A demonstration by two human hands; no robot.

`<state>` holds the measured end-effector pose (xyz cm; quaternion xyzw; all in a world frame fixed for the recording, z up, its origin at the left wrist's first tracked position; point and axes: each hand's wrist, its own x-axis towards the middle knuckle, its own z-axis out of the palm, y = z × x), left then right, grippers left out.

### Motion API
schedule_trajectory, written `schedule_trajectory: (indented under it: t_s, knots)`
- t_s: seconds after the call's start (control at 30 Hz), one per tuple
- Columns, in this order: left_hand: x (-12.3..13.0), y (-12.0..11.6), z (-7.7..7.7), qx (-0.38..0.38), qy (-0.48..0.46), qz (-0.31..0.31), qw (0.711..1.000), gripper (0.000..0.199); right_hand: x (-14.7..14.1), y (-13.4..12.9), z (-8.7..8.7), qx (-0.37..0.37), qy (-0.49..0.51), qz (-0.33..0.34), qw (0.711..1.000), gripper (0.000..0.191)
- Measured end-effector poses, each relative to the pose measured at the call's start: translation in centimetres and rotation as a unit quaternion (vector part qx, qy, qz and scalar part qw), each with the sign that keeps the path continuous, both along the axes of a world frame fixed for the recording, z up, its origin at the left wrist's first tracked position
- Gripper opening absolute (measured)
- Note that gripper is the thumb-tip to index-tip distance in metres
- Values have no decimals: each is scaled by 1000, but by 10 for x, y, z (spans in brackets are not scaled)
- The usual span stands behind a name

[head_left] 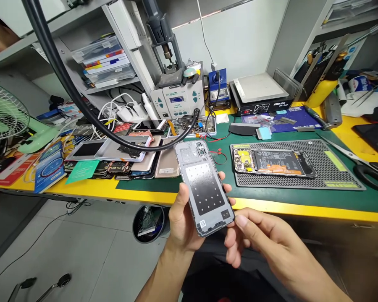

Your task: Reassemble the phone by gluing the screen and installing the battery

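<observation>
A phone back cover (208,191), its inner side facing up, is held above my lap in front of the bench edge. My left hand (184,214) wraps round it from below, thumb on the left edge and fingertips showing along the right edge. At the cover's lower right corner, the thumb and forefinger of my right hand (260,235) pinch together on the edge; the other fingers curl underneath. An opened phone (275,162) with its battery and board exposed lies on a grey perforated mat (327,182) beyond my right hand.
A black hose (91,128) arcs across the left, in front of a hot air station (179,98). Stacked phones and trays (122,151) lie left on the bench, near a green fan (34,126). Scissors (365,161) and a heating plate (261,90) are right. A bin (149,224) stands below.
</observation>
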<state>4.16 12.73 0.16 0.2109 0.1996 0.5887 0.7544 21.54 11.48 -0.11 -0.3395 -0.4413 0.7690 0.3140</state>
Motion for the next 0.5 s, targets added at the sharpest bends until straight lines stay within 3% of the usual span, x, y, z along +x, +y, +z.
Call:
schedule_trajectory:
  t_s: [0.13, 0.23, 0.4, 0.5]
  knots:
    - [1, -2, 7, 6, 22, 71, 997, 53, -2, 0, -5, -66, 9, -54, 996, 33]
    - [1, -2, 12, 21, 40, 99, 994, 50, -3, -3, -4, -84, 30, -55, 995, 30]
    - [-6, -6, 11, 12, 52, 120, 991, 48, -6, -5, -7, -70, 53, -59, 994, 31]
    - [-16, -12, 10, 6, 24, 111, 994, 47, -10, -12, -10, -2, 18, -88, 996, 41]
